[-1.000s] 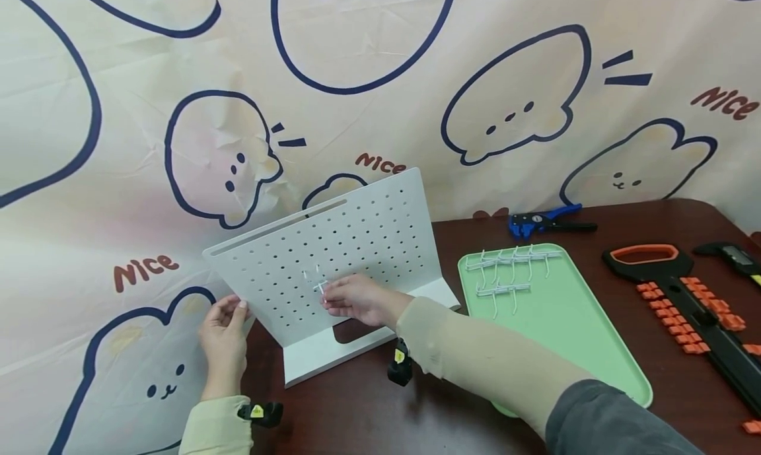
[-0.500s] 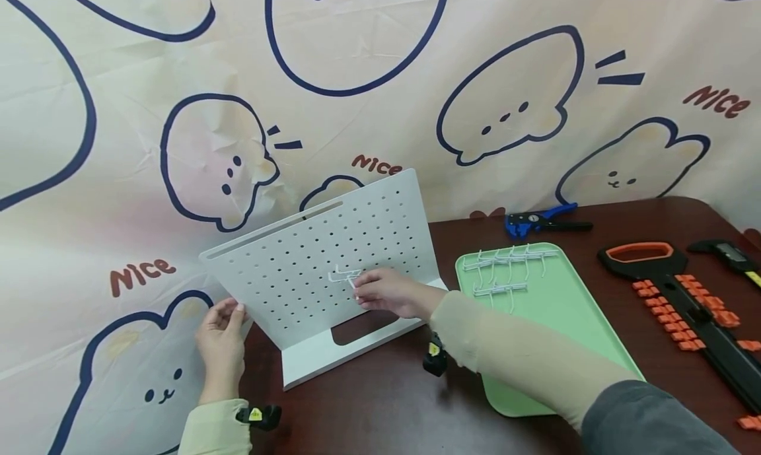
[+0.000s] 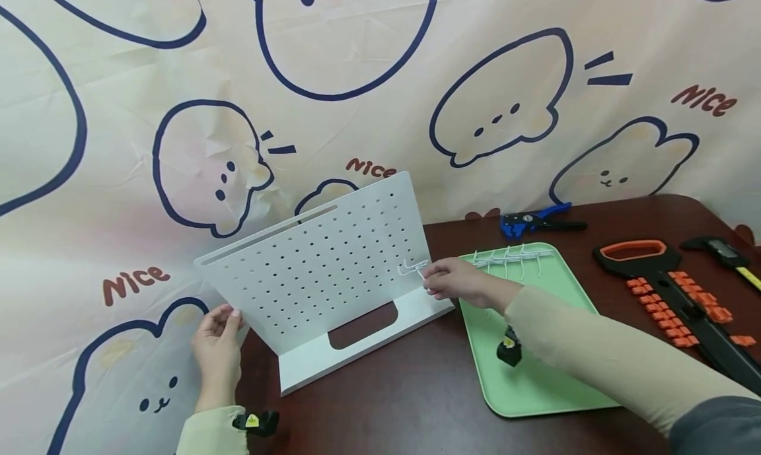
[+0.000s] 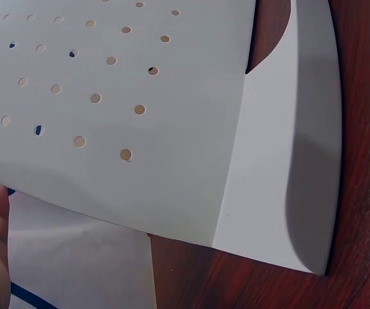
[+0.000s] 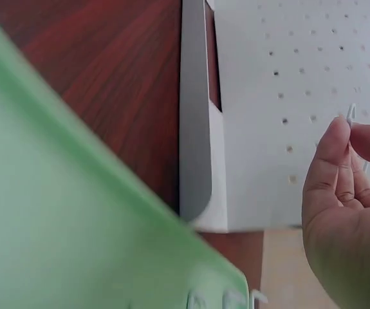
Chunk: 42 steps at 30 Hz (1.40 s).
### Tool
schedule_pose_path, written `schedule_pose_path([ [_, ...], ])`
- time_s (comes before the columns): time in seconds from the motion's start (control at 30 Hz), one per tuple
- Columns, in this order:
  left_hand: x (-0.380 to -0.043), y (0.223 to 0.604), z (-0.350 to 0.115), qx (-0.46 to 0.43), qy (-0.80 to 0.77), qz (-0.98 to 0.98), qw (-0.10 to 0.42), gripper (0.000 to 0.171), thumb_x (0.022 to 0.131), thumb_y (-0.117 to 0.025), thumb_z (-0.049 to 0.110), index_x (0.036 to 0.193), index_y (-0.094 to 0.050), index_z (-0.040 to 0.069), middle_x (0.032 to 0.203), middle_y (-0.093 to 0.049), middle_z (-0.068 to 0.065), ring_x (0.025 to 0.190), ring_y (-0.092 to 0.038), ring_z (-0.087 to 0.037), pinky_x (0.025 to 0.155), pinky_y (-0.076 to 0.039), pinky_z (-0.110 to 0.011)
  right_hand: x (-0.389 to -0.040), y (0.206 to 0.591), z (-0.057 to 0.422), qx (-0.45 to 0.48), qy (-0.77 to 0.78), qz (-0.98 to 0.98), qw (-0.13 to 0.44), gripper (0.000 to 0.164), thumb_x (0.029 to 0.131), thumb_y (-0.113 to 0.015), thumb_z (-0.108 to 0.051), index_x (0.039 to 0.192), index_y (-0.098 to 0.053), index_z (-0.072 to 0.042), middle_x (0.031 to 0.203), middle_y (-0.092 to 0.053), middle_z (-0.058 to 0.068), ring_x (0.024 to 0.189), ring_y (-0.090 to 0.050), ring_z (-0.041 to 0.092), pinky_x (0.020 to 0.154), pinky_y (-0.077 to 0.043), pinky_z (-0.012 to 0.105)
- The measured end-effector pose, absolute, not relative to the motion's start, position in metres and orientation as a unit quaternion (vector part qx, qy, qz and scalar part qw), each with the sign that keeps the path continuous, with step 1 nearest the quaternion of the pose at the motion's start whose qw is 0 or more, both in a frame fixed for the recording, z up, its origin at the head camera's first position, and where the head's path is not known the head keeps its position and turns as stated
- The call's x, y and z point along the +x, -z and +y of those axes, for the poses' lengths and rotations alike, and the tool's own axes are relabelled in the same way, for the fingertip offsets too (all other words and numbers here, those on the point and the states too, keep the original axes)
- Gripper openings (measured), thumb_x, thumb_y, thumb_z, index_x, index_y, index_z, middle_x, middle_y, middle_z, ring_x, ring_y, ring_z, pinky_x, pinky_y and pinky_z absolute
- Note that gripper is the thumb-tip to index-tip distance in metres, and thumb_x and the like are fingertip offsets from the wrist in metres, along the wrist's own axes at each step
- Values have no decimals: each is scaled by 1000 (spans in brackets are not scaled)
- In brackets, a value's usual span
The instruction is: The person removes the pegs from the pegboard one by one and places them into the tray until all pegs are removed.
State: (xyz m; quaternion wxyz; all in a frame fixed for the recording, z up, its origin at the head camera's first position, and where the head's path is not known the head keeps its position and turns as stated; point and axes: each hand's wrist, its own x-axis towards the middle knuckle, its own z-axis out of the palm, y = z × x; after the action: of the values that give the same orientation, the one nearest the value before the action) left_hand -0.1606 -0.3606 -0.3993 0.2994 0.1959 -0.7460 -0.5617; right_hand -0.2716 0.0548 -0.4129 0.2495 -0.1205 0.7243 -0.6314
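Note:
A white pegboard stand with rows of small holes leans upright on the table. My left hand holds its left edge, the thumb near the front face. My right hand pinches a white wire hook near the board's lower right side. In the right wrist view, the thumb and a finger grip this hook in front of the holed panel; part of the hook is hidden by the hand. More white hooks lie at the far end of a green tray, partly behind my right hand.
Behind the tray lies a blue and black wire stripper. Farther right are a black tool with orange pieces and a digital caliper. A printed cloth hangs behind the dark table.
My right hand has moved right with the hook, away from the board's middle toward its right edge and the tray. My left hand stays at the board's left edge.

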Motion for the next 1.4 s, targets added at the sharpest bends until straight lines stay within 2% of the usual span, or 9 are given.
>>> schedule_pose_path([
  [0.27,-161,399,-358,193,555,-752,299,12,106,-60,11,116,-64,7,103,-61,-5,90,-60,-9,78,-50,-6,-255,410,113,-165,589,764,206,34,103,-60,-6,129,-55,14,120,-63,29,104,-66,32,89,-59,41],
  [0.47,-159,400,-360,192,559,-749,300,9,106,-59,12,113,-65,12,102,-60,-3,90,-60,-10,79,-49,-6,-255,400,149,-141,592,771,187,42,105,-59,-9,137,-48,16,126,-61,30,105,-65,30,89,-59,35],
  [0.77,-159,402,-360,190,558,-750,299,10,106,-60,14,114,-65,11,103,-61,-4,91,-59,-10,80,-50,-7,-261,405,204,-64,559,809,171,48,108,-56,-16,144,-43,13,130,-59,28,114,-63,32,90,-58,32],
  [1.07,-159,398,-360,190,556,-751,301,9,106,-60,14,113,-65,12,104,-60,-5,95,-60,-18,80,-50,-9,-252,435,241,-10,552,812,191,48,109,-55,-17,143,-42,14,119,-64,18,97,-62,19,81,-58,28],
  [1.23,-160,398,-359,192,550,-754,303,9,106,-59,12,112,-65,12,102,-60,-3,95,-60,-18,81,-51,-10,-245,447,245,-4,559,804,200,43,108,-53,-13,138,-44,17,107,-67,12,89,-63,16,76,-58,28],
  [1.4,-160,399,-358,190,550,-753,309,8,106,-59,10,111,-65,11,101,-60,-3,92,-59,-15,78,-50,-8,-243,452,241,-6,572,794,209,40,107,-53,-9,135,-46,19,103,-68,10,86,-64,13,75,-59,28],
])
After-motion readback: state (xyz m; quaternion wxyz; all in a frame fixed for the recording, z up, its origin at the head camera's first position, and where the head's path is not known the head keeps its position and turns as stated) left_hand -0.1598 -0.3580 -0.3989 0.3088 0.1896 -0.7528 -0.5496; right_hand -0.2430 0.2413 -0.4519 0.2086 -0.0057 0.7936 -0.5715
